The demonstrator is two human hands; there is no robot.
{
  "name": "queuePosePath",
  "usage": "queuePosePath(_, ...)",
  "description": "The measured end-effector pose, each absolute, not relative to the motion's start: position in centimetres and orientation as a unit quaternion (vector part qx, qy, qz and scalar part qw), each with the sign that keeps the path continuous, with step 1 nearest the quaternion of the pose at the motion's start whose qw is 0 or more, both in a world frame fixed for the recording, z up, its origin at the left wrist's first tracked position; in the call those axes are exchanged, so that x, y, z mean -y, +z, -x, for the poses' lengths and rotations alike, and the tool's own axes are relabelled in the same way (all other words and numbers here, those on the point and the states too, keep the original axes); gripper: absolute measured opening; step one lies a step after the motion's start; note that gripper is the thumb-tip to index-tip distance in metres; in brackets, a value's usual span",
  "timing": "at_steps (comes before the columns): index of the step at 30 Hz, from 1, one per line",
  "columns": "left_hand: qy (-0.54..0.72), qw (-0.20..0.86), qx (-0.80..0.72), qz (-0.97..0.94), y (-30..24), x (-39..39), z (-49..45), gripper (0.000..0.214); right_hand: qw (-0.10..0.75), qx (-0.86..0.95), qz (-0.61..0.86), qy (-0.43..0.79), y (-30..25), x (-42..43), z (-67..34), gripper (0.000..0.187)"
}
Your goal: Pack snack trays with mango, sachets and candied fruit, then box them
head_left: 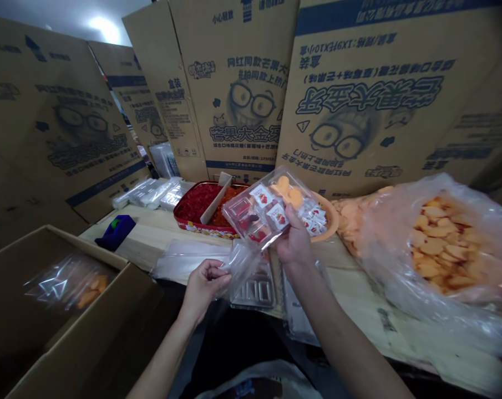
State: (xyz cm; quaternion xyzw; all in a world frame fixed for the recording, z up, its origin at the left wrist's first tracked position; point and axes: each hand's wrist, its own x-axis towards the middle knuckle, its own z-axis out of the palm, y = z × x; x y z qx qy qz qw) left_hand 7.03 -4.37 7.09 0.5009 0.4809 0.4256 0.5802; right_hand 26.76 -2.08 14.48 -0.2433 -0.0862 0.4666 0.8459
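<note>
Flattened cardboard cartons (pixel 238 72) lean behind a wooden table (pixel 126 233). Straight ahead of the hands, one reads 芒果大金牙 in large dark characters under a cartoon face with round glasses and a toothy grin. The carton to the right of the hands (pixel 371 100) shows the same print upside down, and 小心轻放 is legible at the top of the middle one.

Held up in the right hand (pixel 294 241) is a clear plastic bag (pixel 242 266) containing a clear compartment tray (pixel 261 208). Orange mango pieces, small white sachets printed in red, and some red pieces are visible through the plastic. The right fingers support it from below. The left hand (pixel 204 285) is curled shut on the bag's gathered, loose end, and the two hands stay apart.

Beyond the hands sits a red tin tray (pixel 192 219) of red and orange bits with a wooden scoop (pixel 215 197) in it. Just behind the bag is an orange bowl (pixel 328 219) of sachets. To the right of the right hand lies a big clear sack (pixel 437 244) of orange chips. Below the left hand, an open carton (pixel 80 327) holds a bag of orange pieces (pixel 74 282).
</note>
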Motion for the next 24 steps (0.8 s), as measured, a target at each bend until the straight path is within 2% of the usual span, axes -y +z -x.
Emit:
queuePosePath(5, 0.415, 0.606, -0.473, -0.485, 7.6, 5.0, -6.7, 0.036, 0.852, 0.100, 0.249, 0.449, 13.9, 2.0, -26.0, 0.016)
queuePosePath(15, 0.401, 0.660, -0.444, -0.454, 7.5, 5.3, -5.7, 0.035, 0.866, 0.126, 0.229, 0.426, 12.7, 1.5, -26.5, 0.024)
queuePosePath(24, 0.447, 0.673, -0.441, -0.390, 7.9, 5.6, -6.3, 0.035, 0.831, 0.127, 0.250, 0.481, 12.1, 1.8, -25.3, 0.020)
